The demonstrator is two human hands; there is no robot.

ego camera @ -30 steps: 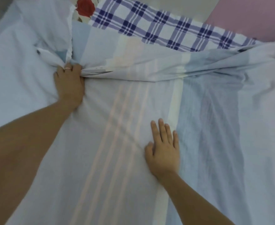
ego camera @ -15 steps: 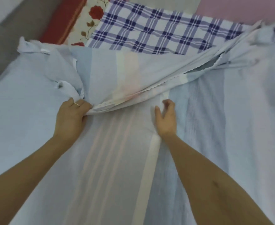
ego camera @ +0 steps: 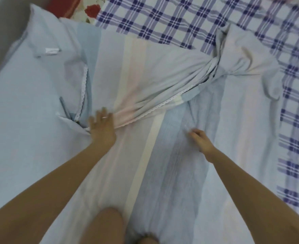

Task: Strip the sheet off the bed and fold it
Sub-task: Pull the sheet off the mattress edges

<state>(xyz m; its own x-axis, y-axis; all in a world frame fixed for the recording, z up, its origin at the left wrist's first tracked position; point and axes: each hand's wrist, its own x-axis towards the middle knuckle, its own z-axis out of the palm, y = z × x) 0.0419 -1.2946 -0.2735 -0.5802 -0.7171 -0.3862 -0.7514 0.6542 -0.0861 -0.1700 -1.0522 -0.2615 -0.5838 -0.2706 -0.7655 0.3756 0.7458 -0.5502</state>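
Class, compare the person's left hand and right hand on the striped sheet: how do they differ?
The left hand spreads its fingers straight; the right hand curls them. The left hand lies at the lace-trimmed edge; the right hand is over a blue stripe. The left hand wears a ring; the right hand shows none. Both reach out over the striped sheet.

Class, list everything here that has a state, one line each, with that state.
striped sheet: off the far side, folded back over itself, bunched at right.
left hand: open, fingers spread, pressing the sheet's lace edge.
right hand: on the sheet, blurred; grip unclear.
plaid cover: uncovered, lying flat.
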